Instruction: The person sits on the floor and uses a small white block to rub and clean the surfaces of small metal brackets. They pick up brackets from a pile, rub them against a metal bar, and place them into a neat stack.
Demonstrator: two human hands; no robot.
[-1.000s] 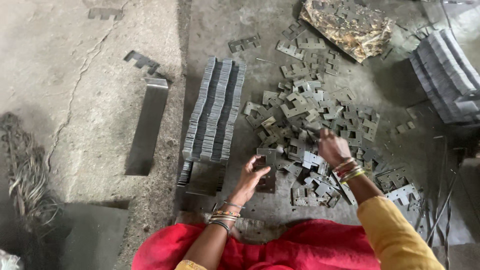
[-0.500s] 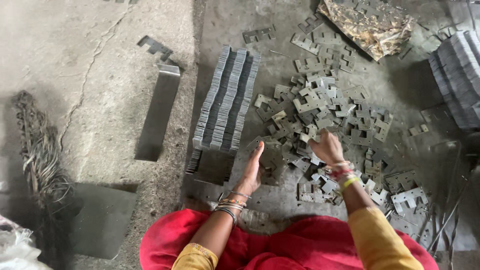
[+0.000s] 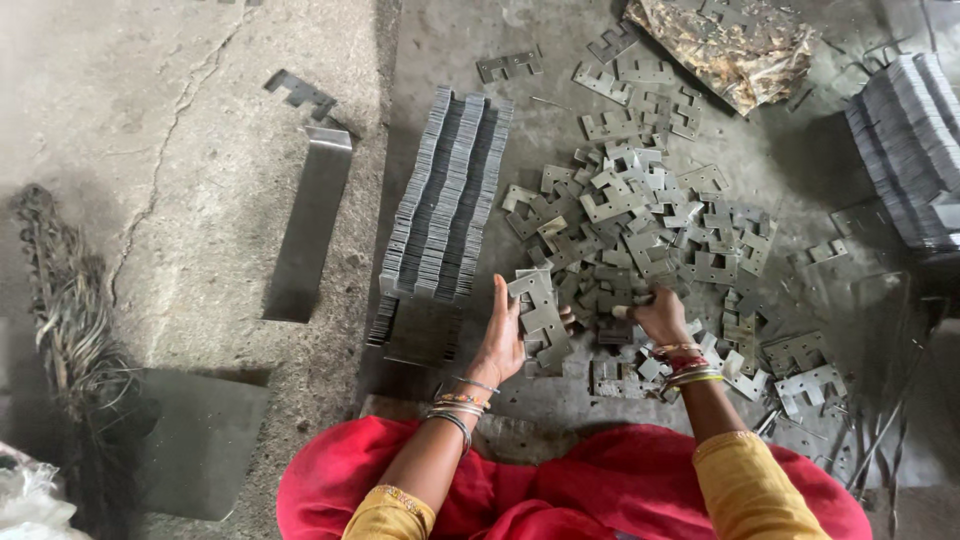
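Now left hand (image 3: 503,345) fingers clamp a plate bundle (image 3: 540,318), raised vs before; right hand (image 3: 660,318) pinches loose plates (image 3: 640,230).

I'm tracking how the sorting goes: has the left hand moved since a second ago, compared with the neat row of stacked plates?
Yes. The left hand has lifted off the floor and now holds a few notched plates upright, just below the stacked row.

I see a cracked concrete floor (image 3: 200,150). Beyond my fingers (image 3: 500,300) stands a row of stacked plates (image 3: 450,190); loose metal plates (image 3: 640,220) litter it past them, rightward.
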